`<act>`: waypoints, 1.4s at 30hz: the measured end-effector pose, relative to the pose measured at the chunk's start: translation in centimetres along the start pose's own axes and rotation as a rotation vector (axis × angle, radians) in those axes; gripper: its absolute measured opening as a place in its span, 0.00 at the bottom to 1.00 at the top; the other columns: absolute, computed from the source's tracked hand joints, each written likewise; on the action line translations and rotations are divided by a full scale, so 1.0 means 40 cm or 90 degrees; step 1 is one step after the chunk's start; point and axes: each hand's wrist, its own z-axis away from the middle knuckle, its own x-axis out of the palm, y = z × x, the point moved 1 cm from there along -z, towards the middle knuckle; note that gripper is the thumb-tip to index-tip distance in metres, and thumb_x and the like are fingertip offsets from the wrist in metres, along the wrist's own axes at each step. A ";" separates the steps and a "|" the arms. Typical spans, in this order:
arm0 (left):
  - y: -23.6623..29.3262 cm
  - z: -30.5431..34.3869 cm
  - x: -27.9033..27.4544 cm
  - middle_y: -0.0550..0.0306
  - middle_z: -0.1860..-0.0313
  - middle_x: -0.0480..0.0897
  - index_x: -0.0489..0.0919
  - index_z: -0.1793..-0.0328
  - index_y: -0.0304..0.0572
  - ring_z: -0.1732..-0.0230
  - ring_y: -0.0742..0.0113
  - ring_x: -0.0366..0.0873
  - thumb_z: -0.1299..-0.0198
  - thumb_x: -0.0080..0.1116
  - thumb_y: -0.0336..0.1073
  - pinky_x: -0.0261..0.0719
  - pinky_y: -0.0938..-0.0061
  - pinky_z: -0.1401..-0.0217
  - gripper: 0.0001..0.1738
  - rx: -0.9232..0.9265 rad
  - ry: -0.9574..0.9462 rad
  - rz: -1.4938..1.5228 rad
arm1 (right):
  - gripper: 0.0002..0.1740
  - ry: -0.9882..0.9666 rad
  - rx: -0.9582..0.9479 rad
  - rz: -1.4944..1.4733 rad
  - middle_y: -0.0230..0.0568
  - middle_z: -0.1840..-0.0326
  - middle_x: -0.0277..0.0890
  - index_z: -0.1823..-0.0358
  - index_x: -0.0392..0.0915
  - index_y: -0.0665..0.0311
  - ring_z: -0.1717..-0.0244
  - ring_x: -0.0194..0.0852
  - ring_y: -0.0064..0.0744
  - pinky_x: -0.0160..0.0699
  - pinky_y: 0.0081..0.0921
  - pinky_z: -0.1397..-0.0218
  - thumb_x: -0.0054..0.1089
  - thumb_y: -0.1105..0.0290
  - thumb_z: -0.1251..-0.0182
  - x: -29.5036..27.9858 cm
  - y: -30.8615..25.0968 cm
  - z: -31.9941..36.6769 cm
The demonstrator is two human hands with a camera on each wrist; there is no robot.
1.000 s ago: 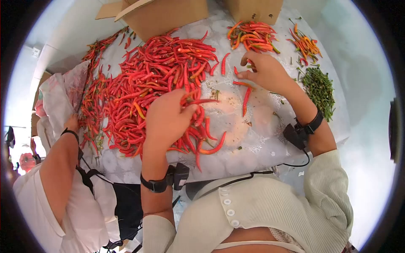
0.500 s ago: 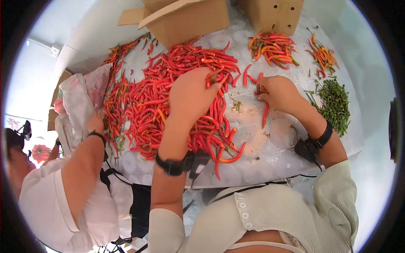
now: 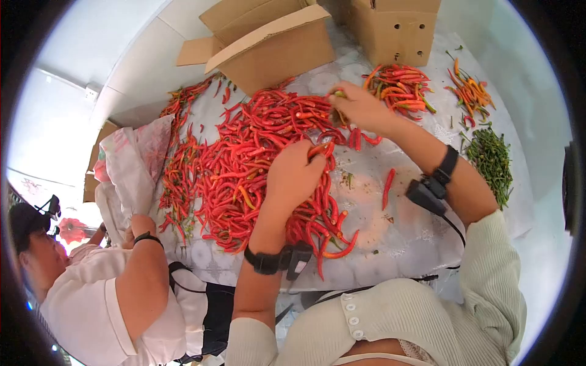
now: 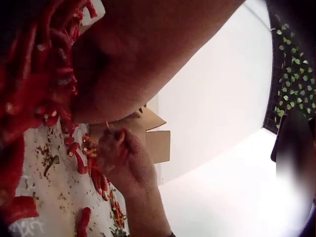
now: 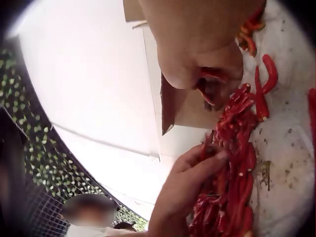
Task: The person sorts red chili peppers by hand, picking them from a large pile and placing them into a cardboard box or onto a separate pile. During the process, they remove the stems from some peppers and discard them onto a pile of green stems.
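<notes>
A large heap of red chili peppers [image 3: 235, 177] covers the middle of the table. My left hand [image 3: 294, 180] is at the heap's right side, with finger and thumb pinching a chili pepper [image 3: 318, 149]. From the right wrist view, the left hand [image 5: 185, 180] lies close against the heap. My right hand [image 3: 366, 111] is raised over the heap's far right edge. Its curled fingers hold red chili peppers [image 5: 213, 75], which show under the palm in the right wrist view. A single red chili [image 3: 388, 189] lies on the white tablecloth to the right.
Two cardboard boxes [image 3: 274, 55] [image 3: 400, 33] stand at the back. On the right are a small pile of orange-red chilies [image 3: 403, 85], some orange chilies [image 3: 470, 91] and green stems [image 3: 490, 160]. Another person [image 3: 116, 293] sits at the left beside a white sack [image 3: 131, 165].
My right hand has moved left and away from me, from the bare cloth to the heap's far edge. The left hand stays at the heap's right side. The head view has shifted.
</notes>
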 end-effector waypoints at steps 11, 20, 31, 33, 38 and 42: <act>-0.062 0.022 -0.158 0.62 0.76 0.74 0.72 0.55 0.41 0.81 0.77 0.66 0.37 0.52 0.36 0.60 0.80 0.81 0.08 -0.190 0.074 0.404 | 0.16 -0.210 -0.200 0.439 0.49 0.65 0.78 0.61 0.78 0.62 0.60 0.77 0.51 0.73 0.43 0.58 0.66 0.59 0.43 0.105 -0.076 0.029; -0.127 -0.150 -0.077 0.43 0.57 0.82 0.81 0.54 0.43 0.52 0.45 0.79 0.51 0.67 0.45 0.77 0.56 0.51 0.20 -0.034 -0.021 -0.241 | 0.25 -0.102 0.116 0.025 0.28 0.73 0.70 0.66 0.76 0.60 0.76 0.63 0.15 0.61 0.19 0.75 0.57 0.43 0.34 -0.082 -0.159 0.049; -0.114 0.002 -0.212 0.73 0.73 0.72 0.78 0.58 0.43 0.78 0.83 0.64 0.33 0.56 0.46 0.60 0.83 0.80 0.14 -0.187 0.008 0.452 | 0.21 -0.086 -0.100 0.296 0.45 0.69 0.81 0.65 0.79 0.63 0.70 0.79 0.40 0.75 0.37 0.64 0.65 0.50 0.41 0.067 -0.065 -0.147; -0.124 0.017 -0.225 0.73 0.75 0.68 0.76 0.57 0.47 0.78 0.85 0.60 0.31 0.53 0.48 0.55 0.86 0.79 0.13 -0.215 0.043 0.473 | 0.20 -0.124 -0.125 0.389 0.48 0.64 0.82 0.62 0.81 0.62 0.64 0.80 0.47 0.77 0.40 0.59 0.68 0.53 0.44 0.130 -0.061 -0.180; -0.111 0.032 -0.239 0.68 0.71 0.73 0.76 0.59 0.44 0.75 0.81 0.64 0.29 0.50 0.49 0.61 0.83 0.76 0.16 -0.256 0.126 0.516 | 0.20 -0.203 -0.169 0.465 0.51 0.64 0.79 0.64 0.79 0.65 0.58 0.78 0.51 0.73 0.44 0.56 0.68 0.55 0.46 0.192 -0.053 -0.144; -0.156 0.000 -0.220 0.62 0.67 0.76 0.76 0.55 0.42 0.72 0.76 0.70 0.29 0.49 0.48 0.69 0.79 0.70 0.17 -0.189 0.170 0.548 | 0.19 -0.281 -0.233 0.426 0.49 0.69 0.78 0.64 0.79 0.66 0.65 0.77 0.48 0.73 0.40 0.59 0.70 0.59 0.48 0.147 -0.077 -0.064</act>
